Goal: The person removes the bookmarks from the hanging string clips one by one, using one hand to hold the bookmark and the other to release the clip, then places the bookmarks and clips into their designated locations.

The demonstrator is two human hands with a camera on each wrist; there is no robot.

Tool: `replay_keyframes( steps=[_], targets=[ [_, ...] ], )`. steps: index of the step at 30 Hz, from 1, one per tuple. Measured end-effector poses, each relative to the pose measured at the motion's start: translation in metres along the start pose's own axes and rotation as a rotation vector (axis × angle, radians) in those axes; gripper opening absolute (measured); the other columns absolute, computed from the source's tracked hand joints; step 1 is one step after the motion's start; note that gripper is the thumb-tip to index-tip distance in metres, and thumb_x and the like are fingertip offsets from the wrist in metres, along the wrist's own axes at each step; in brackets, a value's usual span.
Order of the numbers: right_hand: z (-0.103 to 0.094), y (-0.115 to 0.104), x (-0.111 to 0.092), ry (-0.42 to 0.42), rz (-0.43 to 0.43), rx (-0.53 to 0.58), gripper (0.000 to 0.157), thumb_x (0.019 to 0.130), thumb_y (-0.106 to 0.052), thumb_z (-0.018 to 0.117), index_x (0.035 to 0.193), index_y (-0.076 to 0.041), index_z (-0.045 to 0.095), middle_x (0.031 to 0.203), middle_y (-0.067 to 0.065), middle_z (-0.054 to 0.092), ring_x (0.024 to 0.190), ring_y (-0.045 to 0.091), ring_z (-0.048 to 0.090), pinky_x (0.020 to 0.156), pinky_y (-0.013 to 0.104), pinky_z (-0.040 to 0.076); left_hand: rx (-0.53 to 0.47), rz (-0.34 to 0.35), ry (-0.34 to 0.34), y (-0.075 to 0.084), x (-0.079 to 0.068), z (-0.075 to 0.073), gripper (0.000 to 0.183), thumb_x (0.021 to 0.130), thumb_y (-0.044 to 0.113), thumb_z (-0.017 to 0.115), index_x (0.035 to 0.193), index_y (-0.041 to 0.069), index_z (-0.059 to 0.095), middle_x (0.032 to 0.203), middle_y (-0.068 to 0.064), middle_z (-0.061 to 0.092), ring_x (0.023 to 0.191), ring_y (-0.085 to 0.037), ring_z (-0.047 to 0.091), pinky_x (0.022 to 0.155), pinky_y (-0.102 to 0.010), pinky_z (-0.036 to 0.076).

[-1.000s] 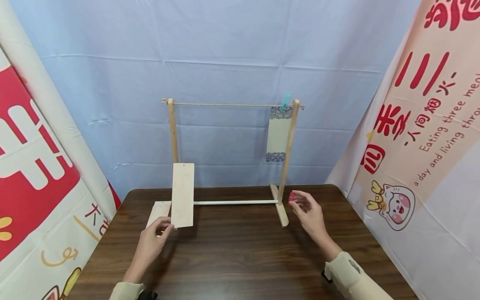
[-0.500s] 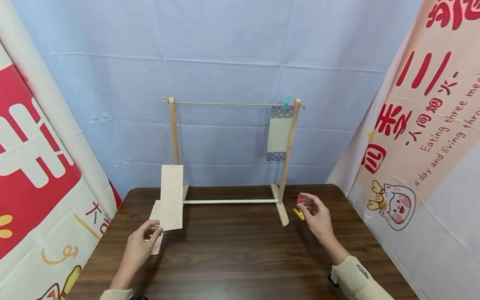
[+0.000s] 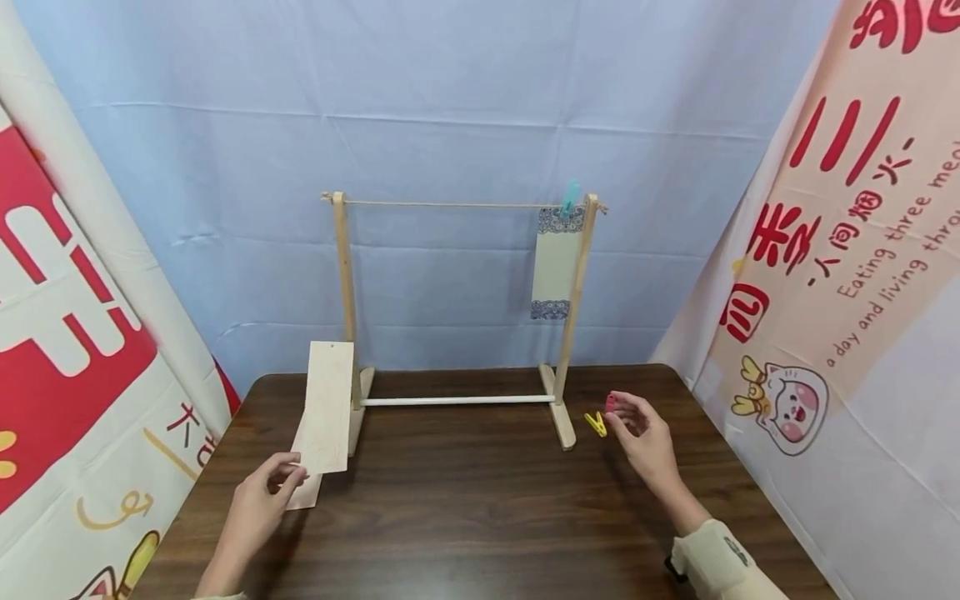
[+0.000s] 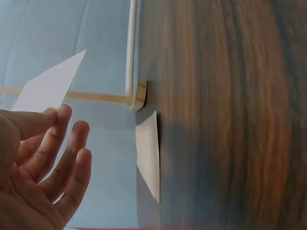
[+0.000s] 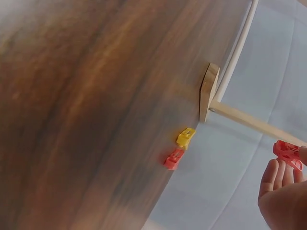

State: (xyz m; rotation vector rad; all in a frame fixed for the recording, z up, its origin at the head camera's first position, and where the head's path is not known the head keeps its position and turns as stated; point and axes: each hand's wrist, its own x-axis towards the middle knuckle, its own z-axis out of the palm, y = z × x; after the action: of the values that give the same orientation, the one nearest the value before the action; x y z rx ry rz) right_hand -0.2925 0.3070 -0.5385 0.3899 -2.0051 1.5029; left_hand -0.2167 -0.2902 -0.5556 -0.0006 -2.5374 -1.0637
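Note:
My left hand (image 3: pixel 258 504) pinches the lower left corner of a pale rectangular card (image 3: pixel 330 400), a small hole near its top edge. The card stands upright above the table. A second pale card (image 3: pixel 304 497) lies on the table, partly hidden behind it. My right hand (image 3: pixel 647 442) pinches a red clothespin (image 5: pixel 289 154) between thumb and fingers, above the table's right side. Below it on the table lie a yellow clothespin (image 5: pixel 185 137) and another red clothespin (image 5: pixel 174 158), side by side.
A wooden frame (image 3: pixel 346 279) with a string (image 3: pixel 450 204) across its top stands at the back. A blue-patterned card (image 3: pixel 556 265) hangs at the string's right end from a turquoise clothespin (image 3: pixel 570 198). A white rod (image 3: pixel 457 401) joins the feet. Cloth hangs behind.
My left hand has moved left and slightly down with the card. My right hand has shifted right with the red clothespin, and the yellow clothespin on the table has come into sight.

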Motion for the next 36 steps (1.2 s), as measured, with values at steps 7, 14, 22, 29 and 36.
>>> replay_keyframes(
  steps=[7,14,22,29,36],
  targets=[
    [-0.005,0.0,-0.003,0.007,0.04,-0.009,0.037,0.094,0.015,0.073,0.131,0.012,0.066,0.112,0.035,0.069,0.095,0.005,0.067,0.083,0.011,0.053,0.012,-0.036,0.0,-0.007,-0.005,-0.012,0.019,0.101,0.011,0.077,0.119,0.005,0.074,0.095,-0.004,0.081,0.082,-0.002,0.072,0.074,-0.012,0.05],
    [-0.009,0.004,-0.006,0.012,0.039,-0.046,0.036,0.092,0.019,0.073,0.127,0.016,0.066,0.109,0.038,0.069,0.092,0.001,0.066,0.079,0.009,0.052,0.049,-0.075,-0.014,-0.017,-0.008,-0.024,0.02,0.102,0.014,0.077,0.12,0.005,0.074,0.097,-0.005,0.081,0.086,-0.003,0.07,0.075,-0.019,0.053],
    [-0.009,0.008,-0.01,0.015,0.052,-0.108,0.034,0.091,0.017,0.076,0.124,0.014,0.069,0.105,0.034,0.07,0.087,0.002,0.066,0.074,0.01,0.051,0.088,-0.088,-0.039,-0.025,-0.009,-0.03,0.023,0.103,0.018,0.076,0.121,0.004,0.074,0.1,-0.005,0.081,0.095,-0.014,0.072,0.077,-0.025,0.055],
    [-0.009,0.006,-0.01,-0.003,0.062,-0.172,0.034,0.091,0.017,0.076,0.124,0.015,0.069,0.104,0.035,0.07,0.085,0.005,0.065,0.072,0.01,0.05,0.089,-0.104,-0.042,-0.028,-0.01,-0.031,0.025,0.104,0.021,0.075,0.122,0.004,0.074,0.102,-0.007,0.081,0.092,-0.009,0.07,0.077,-0.024,0.055],
    [-0.011,0.012,-0.011,-0.045,0.092,-0.229,0.033,0.094,0.007,0.078,0.125,0.011,0.07,0.105,0.03,0.072,0.083,0.002,0.063,0.071,0.009,0.049,0.106,-0.151,-0.071,-0.03,-0.013,-0.032,0.026,0.105,0.021,0.073,0.124,0.003,0.074,0.104,-0.009,0.081,0.095,-0.02,0.073,0.08,-0.032,0.055]
  ],
)
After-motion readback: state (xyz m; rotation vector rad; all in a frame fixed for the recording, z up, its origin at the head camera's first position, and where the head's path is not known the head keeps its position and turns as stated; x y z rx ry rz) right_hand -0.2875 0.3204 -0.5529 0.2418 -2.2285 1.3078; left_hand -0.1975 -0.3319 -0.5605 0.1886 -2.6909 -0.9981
